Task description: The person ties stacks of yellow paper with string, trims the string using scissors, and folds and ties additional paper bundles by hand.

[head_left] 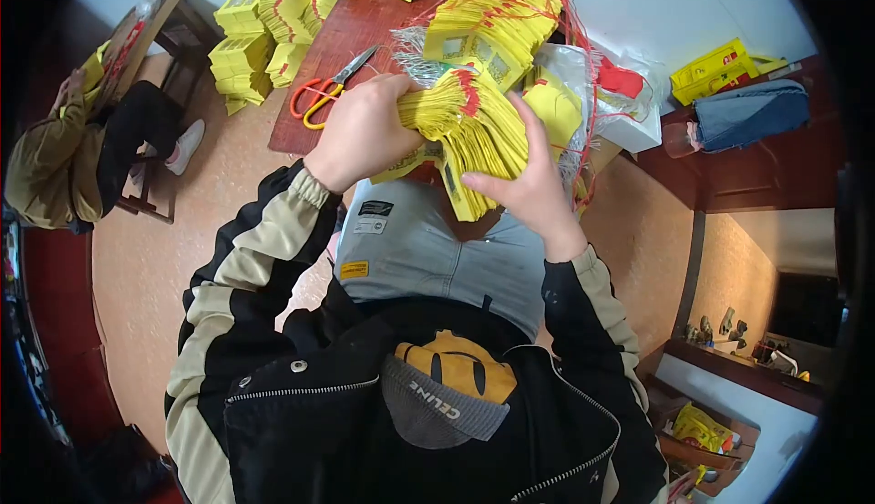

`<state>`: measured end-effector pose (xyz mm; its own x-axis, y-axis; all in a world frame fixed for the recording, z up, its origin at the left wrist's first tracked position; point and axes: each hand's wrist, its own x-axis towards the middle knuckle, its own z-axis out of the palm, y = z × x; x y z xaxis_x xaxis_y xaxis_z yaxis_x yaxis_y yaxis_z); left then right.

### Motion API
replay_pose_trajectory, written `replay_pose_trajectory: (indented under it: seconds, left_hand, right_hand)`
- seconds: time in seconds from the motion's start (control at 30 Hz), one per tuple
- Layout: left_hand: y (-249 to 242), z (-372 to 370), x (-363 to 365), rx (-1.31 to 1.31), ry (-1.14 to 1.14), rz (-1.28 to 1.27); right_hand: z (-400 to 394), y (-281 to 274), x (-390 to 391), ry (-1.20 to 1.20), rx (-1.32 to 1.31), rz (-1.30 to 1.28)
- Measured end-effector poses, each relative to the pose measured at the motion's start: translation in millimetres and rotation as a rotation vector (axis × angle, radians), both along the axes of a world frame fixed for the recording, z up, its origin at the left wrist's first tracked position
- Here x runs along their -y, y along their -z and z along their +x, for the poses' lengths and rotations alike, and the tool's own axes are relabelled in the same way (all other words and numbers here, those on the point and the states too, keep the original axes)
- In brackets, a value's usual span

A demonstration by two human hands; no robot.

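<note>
You sit at a dark red table (360, 35) on a tan floor, with pale wall behind it. Far to the left another person (68, 153) in an olive jacket sits beside a small wooden stool (159, 21). On the table's left part lie stacks of yellow tags (260, 35), and just right of them orange-handled scissors (330, 87) rest flat, blades pointing up and right. Your left hand (360, 130) is closed around the tied end of a thick bundle of yellow tags (474, 130), fingers curled tight over it just above the table's near edge and over your lap. Your right hand (529, 185) supports the bundle's fanned lower end, fingers spread apart along the tags and thumb pressed on the face. Behind the bundle lies a larger heap of yellow tags with red strings (501, 12). Further right sit a white box (633, 126) and folded blue denim (752, 112) on a dark shelf.
</note>
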<state>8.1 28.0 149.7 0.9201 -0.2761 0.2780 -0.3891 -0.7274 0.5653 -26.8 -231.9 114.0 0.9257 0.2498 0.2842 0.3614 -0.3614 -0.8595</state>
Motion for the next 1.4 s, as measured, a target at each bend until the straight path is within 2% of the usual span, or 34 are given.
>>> replay_pose_trajectory:
  seconds: [0.13,0.17,0.23,0.27,0.33,0.53,0.6,0.67,0.77,0.83,0.87,0.93,1.0,1.07,1.13,1.2,1.27,1.4]
  left_hand:
    - [16.9,16.9,16.9,0.035,-0.051,0.0]
    - [26.9,21.5,19.6,0.024,-0.086,0.011]
    - [72.9,32.5,23.0,-0.042,-0.083,0.024]
    - [85.5,35.4,23.5,-0.105,-0.08,0.034]
    - [79.9,37.3,25.8,-0.134,-0.111,0.053]
    - [85.1,32.0,24.0,0.014,-0.049,0.019]
    - [80.8,30.6,23.4,-0.017,-0.051,0.034]
    - [80.0,29.8,21.2,-0.047,-0.057,0.05]
    - [82.7,27.0,19.7,0.031,-0.046,0.069]
    - [78.6,23.9,20.3,0.233,-0.022,0.15]
    - [74.0,22.1,21.5,0.234,-0.024,0.151]
    - [65.7,17.3,25.7,0.343,0.051,0.251]
    - [61.0,12.9,29.1,0.338,0.073,0.268]
    - [57.2,10.8,32.7,0.338,0.15,0.358]
    - [57.8,11.4,37.2,0.33,0.159,0.346]
    - [53.8,13.3,44.1,0.31,0.18,0.401]
    - [57.7,19.2,50.9,0.321,0.158,0.421]
    - [63.8,26.0,58.9,0.286,0.084,0.398]
  right_hand:
    - [15.9,5.8,-1.7,0.057,0.023,-0.024]
    - [19.8,11.7,-2.7,0.095,0.036,-0.108]
    - [32.7,47.0,-0.7,0.139,0.031,-0.258]
    - [34.3,60.5,-2.2,0.135,0.032,-0.254]
    - [39.8,74.1,-3.0,0.172,0.063,-0.244]
    - [35.8,64.3,-2.3,0.162,0.045,-0.232]
    - [37.4,64.7,0.0,0.155,0.032,-0.235]
    - [48.6,74.9,6.5,0.13,-0.09,-0.018]
    - [63.7,85.1,16.9,0.14,-0.141,0.072]
    - [69.7,80.8,22.1,0.078,-0.216,0.156]
    - [73.9,78.3,24.1,0.015,-0.289,0.24]
    - [86.0,81.2,29.5,0.017,-0.282,0.185]
    - [89.1,63.6,28.6,-0.045,-0.374,0.174]
    - [93.9,53.5,29.4,-0.063,-0.355,0.162]
    - [111.8,55.8,34.6,-0.062,-0.348,-0.01]
    - [122.0,44.2,31.4,-0.044,-0.382,-0.062]
    - [132.0,34.3,25.8,-0.006,-0.212,-0.459]
    - [136.8,13.7,10.9,-0.014,-0.159,-0.63]
